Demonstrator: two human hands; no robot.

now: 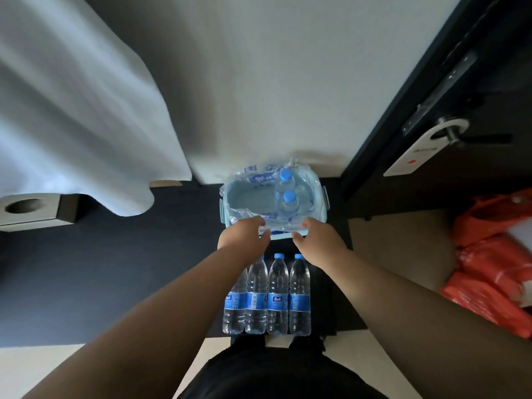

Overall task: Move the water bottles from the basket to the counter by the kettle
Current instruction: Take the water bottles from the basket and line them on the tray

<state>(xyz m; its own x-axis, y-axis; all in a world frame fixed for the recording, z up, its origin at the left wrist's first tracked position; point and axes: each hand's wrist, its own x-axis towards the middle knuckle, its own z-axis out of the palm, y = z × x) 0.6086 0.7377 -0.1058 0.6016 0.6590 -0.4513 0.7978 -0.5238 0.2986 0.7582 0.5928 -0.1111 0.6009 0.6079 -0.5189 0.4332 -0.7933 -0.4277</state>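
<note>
A light blue basket lined with crumpled clear plastic wrap sits on a dark surface below the white wall. Two water bottles with blue caps stand in its right half, one behind the other. Its left half holds no bottle. My left hand and my right hand both reach to the basket's near rim; each thumb lies over the rim and wrap, with fingers curled under. Several more water bottles form a tight row just in front of the basket, between my forearms.
A white cloth hangs at the left above a square holder with a round hole. A dark door with a lever handle and a door hanger stands at the right. Orange plastic bags lie at the right.
</note>
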